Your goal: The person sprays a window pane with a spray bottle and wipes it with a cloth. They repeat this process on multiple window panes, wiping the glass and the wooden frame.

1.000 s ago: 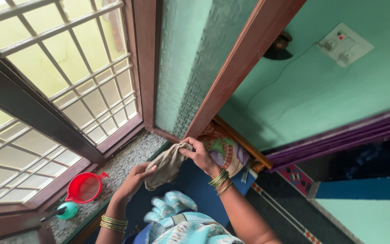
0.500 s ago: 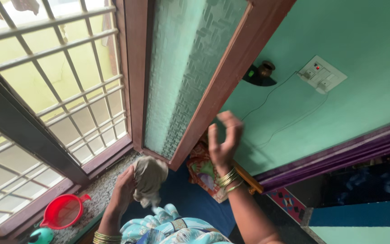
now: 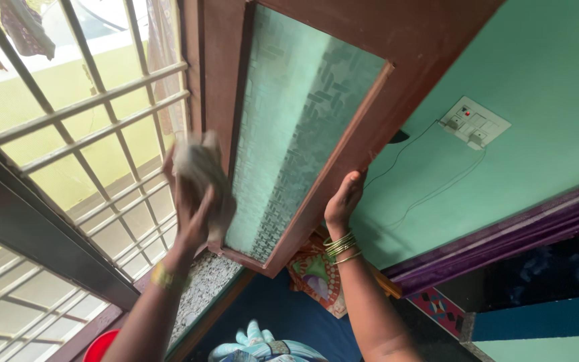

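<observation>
Gripping the wooden edge of the open window shutter [image 3: 303, 147] to steady it, the right hand [image 3: 343, 201] frees the left hand [image 3: 192, 214] to clutch a grey cloth [image 3: 199, 167] against its frame.

The left hand [image 3: 192, 214] rose from low at 6 o'clock to about 10 o'clock, carrying the grey cloth [image 3: 199, 167] up against the window shutter's [image 3: 296, 134] wooden frame. The right hand [image 3: 343, 201], which had let go of the cloth and swung free, gripped the shutter's edge at 3 o'clock. The red strainer [image 3: 100, 345] slid nearly out of view.
</observation>
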